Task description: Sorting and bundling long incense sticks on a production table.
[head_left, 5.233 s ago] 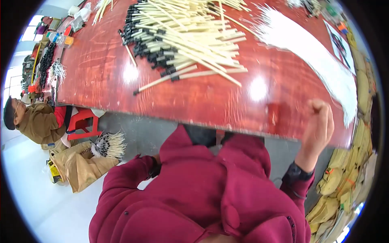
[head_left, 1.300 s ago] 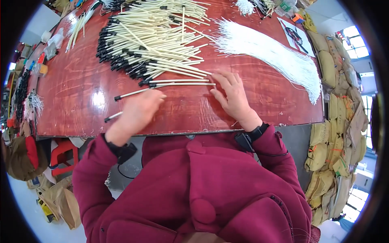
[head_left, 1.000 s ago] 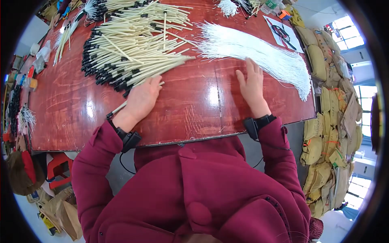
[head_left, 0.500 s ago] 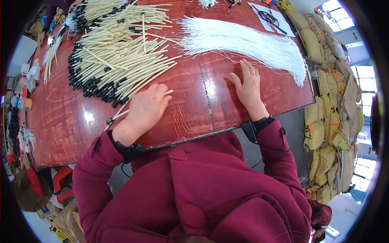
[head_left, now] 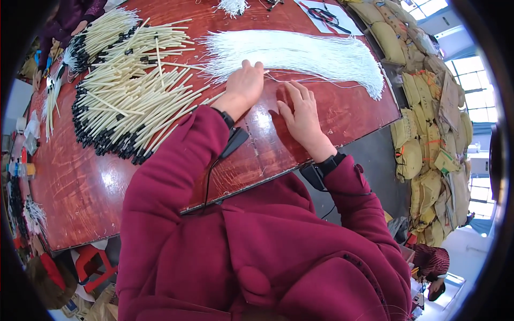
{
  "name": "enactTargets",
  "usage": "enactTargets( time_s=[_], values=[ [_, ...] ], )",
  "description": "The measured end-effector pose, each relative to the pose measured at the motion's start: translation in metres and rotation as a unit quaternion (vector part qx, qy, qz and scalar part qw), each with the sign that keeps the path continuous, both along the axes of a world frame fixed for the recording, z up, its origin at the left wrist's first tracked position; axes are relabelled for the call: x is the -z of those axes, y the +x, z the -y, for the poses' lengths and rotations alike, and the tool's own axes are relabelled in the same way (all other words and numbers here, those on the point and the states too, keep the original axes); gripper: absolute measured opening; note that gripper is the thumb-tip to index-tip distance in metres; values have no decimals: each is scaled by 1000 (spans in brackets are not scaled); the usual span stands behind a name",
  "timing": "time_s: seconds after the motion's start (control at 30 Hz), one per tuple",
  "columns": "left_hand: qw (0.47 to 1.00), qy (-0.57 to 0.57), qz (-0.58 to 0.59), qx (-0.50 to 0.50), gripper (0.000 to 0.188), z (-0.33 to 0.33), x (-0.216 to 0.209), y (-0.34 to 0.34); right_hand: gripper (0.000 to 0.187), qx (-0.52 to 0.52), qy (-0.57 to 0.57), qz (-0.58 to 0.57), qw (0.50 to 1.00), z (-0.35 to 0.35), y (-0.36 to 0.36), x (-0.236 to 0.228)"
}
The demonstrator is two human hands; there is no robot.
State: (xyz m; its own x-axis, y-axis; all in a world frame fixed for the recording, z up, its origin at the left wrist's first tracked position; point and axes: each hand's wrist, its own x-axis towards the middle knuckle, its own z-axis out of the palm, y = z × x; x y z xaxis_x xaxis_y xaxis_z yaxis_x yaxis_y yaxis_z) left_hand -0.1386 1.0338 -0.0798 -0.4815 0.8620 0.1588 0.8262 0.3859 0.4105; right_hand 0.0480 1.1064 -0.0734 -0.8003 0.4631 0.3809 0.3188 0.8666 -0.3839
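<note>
Left hand [head_left: 245, 87] half-curled at the white strands [head_left: 305, 51], hold unclear; right hand [head_left: 303, 119] apart, loosely open.

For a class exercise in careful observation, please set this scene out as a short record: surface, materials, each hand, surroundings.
Surface: red wooden table
Materials: black-ended cream sticks, piled left; long bundle of white strands, right of them
Left hand: at the bundle's near edge; grip unclear
Right hand: open, just short of the bundle
Surroundings: tan sacks stacked at right
</note>
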Motion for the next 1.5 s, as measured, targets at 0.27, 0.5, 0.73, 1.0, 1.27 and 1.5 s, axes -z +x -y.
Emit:
enactTargets(
  time_s=[0.27, 0.5, 0.73, 1.0, 1.27, 1.5],
  values=[
    [983, -60, -57, 163, 19, 65, -14, 60, 48, -27, -30, -31, 999, 3, 17, 0],
    [986, -138, 32, 86, 11, 161, -31, 69, 50, -97, -31, 6, 995, 39, 32, 9],
    [992, -124, 26, 20, 10, 208, -17, 46, 67, -237, 18, 109, 965, 63, 25, 0],
    [993, -70, 87, -40, 17, 255, -25, 19, 73, -235, 44, 185, 953, 70, 23, -6],
    [975, -88, 120, -167, 20, 312, -39, 3, 71, -229, 49, 170, 957, 67, 24, -5],
    [984, 61, 83, -149, 26, 336, -21, 18, 66, -240, 35, 147, 959, 65, 21, -2]
  ],
)
